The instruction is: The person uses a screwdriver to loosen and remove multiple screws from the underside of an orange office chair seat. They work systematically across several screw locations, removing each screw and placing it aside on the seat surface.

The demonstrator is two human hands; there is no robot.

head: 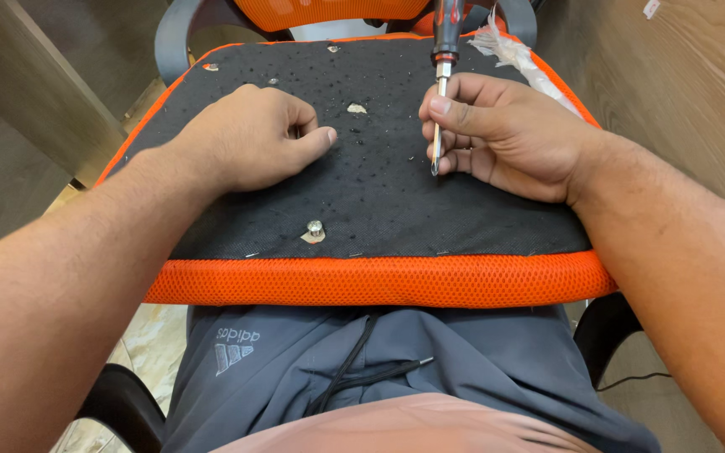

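An upturned chair seat (379,193) lies across the person's lap, its black underside facing up and its orange mesh edge toward the body, which puts the fixing points within easy reach of both hands.

The right hand (505,138) is clamped on a screwdriver (442,75). The thumb and fingers pinch the metal shaft low down, near the tip, and the red and black handle sticks up and away. Gripping that close to the tip appears to steady the point, which rests on or just above the black fabric.

The left hand (249,138) rests on the seat well apart from the right, fingers curled loosely under and thumb stretched toward the middle. It seems to press the seat down so that it does not rock on the lap. Whether it holds something small under the fingers cannot be told.

Counted: one screwdriver and one seat. One bolt (315,228) stands in the fabric near the front edge, between the two arms. Torn pale spots show at about four other places; whether they hold hardware is unclear. A scrap of clear plastic (509,54) lies at the far right corner.
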